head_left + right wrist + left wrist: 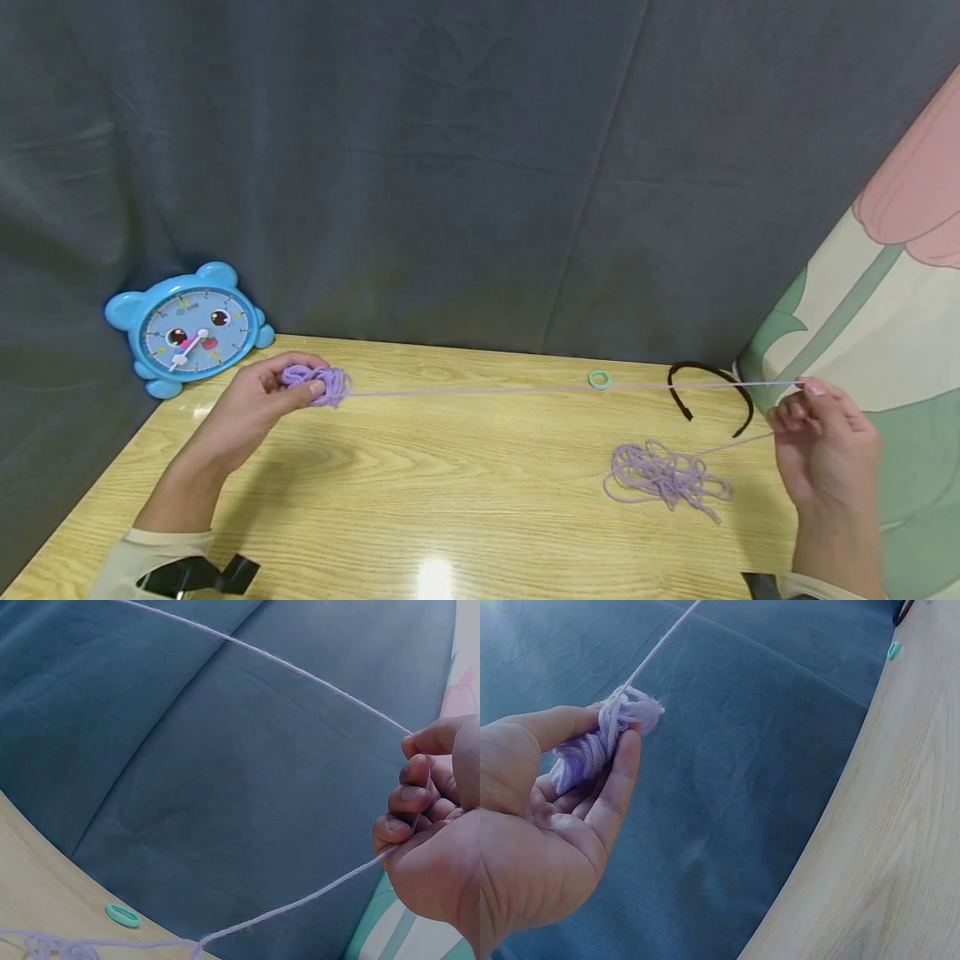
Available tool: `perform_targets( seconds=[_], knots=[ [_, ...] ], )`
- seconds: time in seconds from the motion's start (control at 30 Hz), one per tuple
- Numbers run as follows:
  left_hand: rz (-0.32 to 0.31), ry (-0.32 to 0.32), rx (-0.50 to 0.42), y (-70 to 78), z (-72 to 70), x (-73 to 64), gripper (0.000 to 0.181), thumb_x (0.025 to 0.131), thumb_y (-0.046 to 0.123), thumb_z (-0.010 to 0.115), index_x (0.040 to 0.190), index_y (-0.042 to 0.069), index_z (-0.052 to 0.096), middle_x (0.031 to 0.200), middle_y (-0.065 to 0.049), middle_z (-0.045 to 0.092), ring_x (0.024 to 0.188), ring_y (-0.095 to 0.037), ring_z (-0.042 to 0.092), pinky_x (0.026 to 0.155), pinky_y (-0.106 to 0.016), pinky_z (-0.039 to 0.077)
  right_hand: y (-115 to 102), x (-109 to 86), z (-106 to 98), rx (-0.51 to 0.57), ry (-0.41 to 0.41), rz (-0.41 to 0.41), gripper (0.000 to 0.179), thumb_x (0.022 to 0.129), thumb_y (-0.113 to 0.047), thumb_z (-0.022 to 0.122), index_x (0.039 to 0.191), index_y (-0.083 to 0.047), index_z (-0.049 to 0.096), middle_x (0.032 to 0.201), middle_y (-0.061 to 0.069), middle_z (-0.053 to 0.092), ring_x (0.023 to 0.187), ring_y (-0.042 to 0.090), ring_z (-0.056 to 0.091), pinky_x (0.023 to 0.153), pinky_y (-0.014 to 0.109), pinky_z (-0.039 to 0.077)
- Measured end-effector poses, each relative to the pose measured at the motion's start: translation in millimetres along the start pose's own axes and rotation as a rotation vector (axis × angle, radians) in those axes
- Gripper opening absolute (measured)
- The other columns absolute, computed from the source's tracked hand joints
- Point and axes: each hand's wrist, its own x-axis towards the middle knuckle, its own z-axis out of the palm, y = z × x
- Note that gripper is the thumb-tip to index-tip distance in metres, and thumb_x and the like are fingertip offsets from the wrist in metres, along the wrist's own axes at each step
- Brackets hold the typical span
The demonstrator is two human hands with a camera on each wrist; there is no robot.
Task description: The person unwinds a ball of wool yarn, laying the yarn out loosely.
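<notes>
- Evidently, little weight is to be expected of the purple yarn bundle [339, 387]; it is judged soft, limp and easily squashed, with fuzz enough to keep it from slipping.
- It would best be gripped across its middle, lightly, so that the loops are kept together without being crushed.
- The taut strand [472, 391] is judged thin and flexible, hardly fragile; a fingertip pinch should suffice.
- More care would be called for with the loose pile [667, 479], whose crossed loops could be pulled into knots.
- Lilac colour is shared by all the yarn; the bundle is compact and many-looped, while the pile is sprawling and tangled.
- The bundle is held up over the left part of the table [450, 517]; on the right part, the pile is laid flat.
- By the left hand [258, 404], the bundle is pinched between thumb and fingers.
- By the right hand [828, 446], the strand is pinched between thumb and forefinger; the other fingers are curled in, and yarn is led past them down towards the pile.
- Beyond the pile, a green ring [599, 387] and a black headband [749, 404] are seen.
</notes>
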Motion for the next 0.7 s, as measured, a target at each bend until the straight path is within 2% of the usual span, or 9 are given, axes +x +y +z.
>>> perform_targets(
  seconds=[0.17,0.37,0.53,0.7],
  knots=[
    [-0.026,0.024,0.032,1.8,-1.0,-0.1,0.037,0.102,0.023,0.067,0.133,0.002,0.061,0.105,0.011,0.068,0.093,-0.006,0.064,0.083,-0.022,0.056,-4.6,1.0,-5.9,0.073,-0.006,-0.003,0.038,0.107,0.011,0.027,0.091,0.022,0.060,0.067,0.020,0.055,0.061,0.024,0.030,0.063,0.031,0.014],
    [-0.030,0.060,0.030,1.6,-2.8,0.3,0.042,0.102,0.028,0.067,0.137,0.006,0.062,0.109,0.013,0.070,0.095,-0.005,0.067,0.086,-0.019,0.058,-8.2,0.5,-6.6,0.042,0.018,-0.016,0.036,0.107,0.012,0.029,0.092,0.022,0.061,0.066,0.020,0.057,0.060,0.024,0.031,0.063,0.031,0.012],
    [-0.021,0.119,0.010,1.0,-3.9,0.2,0.044,0.103,0.028,0.065,0.141,0.005,0.060,0.112,0.017,0.068,0.098,-0.001,0.068,0.086,-0.016,0.058,-8.9,0.1,-6.8,0.045,0.008,-0.015,0.036,0.107,0.012,0.029,0.093,0.023,0.061,0.067,0.020,0.058,0.060,0.024,0.031,0.062,0.030,0.012],
    [-0.040,0.199,-0.116,1.7,-4.1,1.5,0.047,0.104,0.025,0.063,0.142,-0.001,0.054,0.110,0.016,0.068,0.097,0.003,0.067,0.085,-0.014,0.057,-8.5,0.1,-7.3,0.037,0.004,0.001,0.036,0.106,0.013,0.030,0.093,0.023,0.062,0.068,0.020,0.058,0.060,0.024,0.032,0.062,0.030,0.012]
  ],
)
